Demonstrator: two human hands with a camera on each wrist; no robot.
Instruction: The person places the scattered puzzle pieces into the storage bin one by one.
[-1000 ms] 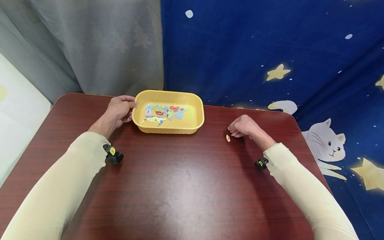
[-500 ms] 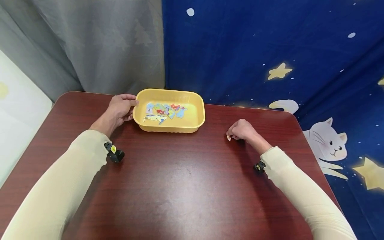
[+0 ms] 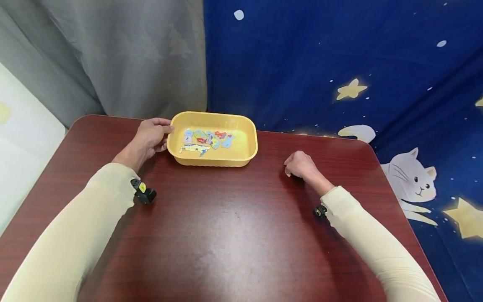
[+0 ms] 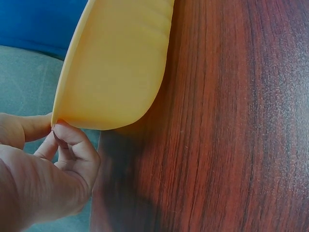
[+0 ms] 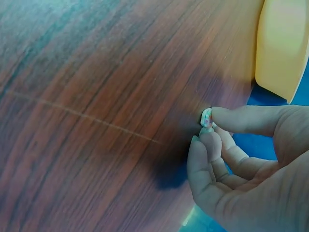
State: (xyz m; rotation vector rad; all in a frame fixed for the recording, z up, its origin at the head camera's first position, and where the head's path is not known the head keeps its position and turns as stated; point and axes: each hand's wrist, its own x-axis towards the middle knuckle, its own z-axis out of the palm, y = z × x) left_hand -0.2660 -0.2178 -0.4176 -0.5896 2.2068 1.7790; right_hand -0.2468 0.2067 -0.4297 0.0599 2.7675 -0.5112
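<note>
At the far side of the table stands a yellow plastic tub (image 3: 211,162) with several flat, irregular, colourful puzzle pieces (image 3: 194,148) on its bottom. My left hand (image 3: 149,136) pinches the tub's left end at the rim; the left wrist view shows the thumb and fingers of that hand (image 4: 53,169) on the wall's edge. Right of the tub, low over the table, is my right hand (image 3: 299,164). Between its thumb and fingertips it pinches a small printed puzzle piece (image 5: 206,117), mostly hidden by the hand in the head view.
The dark red wooden table (image 3: 226,226) has rounded far corners. Behind it hang a grey curtain (image 3: 151,63) and a blue curtain (image 3: 283,63) with stars and a white cat. A white panel (image 3: 22,142) borders the left side.
My right hand has come down and taken hold of the small puzzle piece that lay on the table, shifting slightly left and nearer. The left hand keeps its hold on the tub.
</note>
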